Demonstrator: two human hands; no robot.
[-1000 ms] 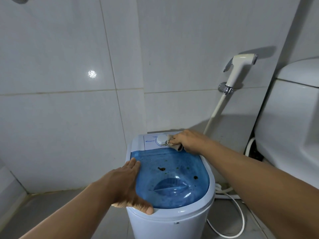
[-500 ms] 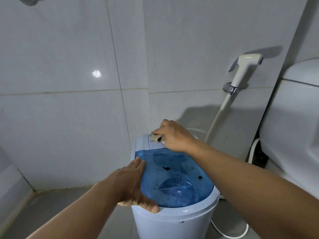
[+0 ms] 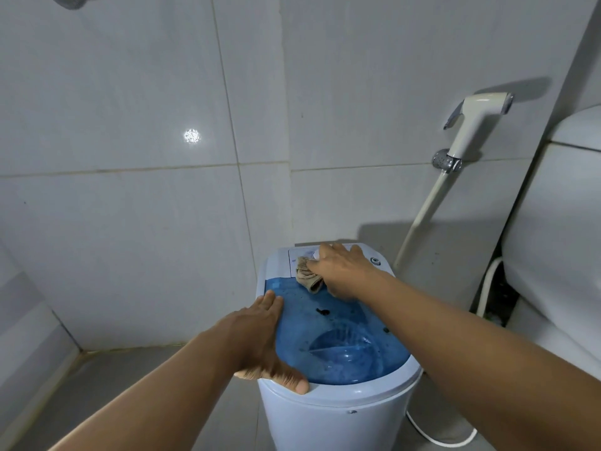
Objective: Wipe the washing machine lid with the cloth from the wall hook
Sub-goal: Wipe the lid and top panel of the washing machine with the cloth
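A small white washing machine [image 3: 338,421] stands against the tiled wall, with a see-through blue lid [image 3: 341,349] that has dark specks on it. My right hand [image 3: 341,271] presses a crumpled beige cloth [image 3: 307,275] at the lid's far edge, by the white control panel [image 3: 294,260]. The hand covers the dial. My left hand [image 3: 260,336] lies flat on the lid's left rim, thumb hooked over the front edge, holding nothing.
A white bidet sprayer [image 3: 471,125] hangs in a wall bracket at the right, its hose running down behind the machine. A toilet tank [image 3: 559,239] stands at the far right. A white cable [image 3: 442,437] lies on the grey floor.
My right hand has slid the cloth from the dial leftward along the control panel, then down to the lid's far edge. My left hand has stayed on the rim.
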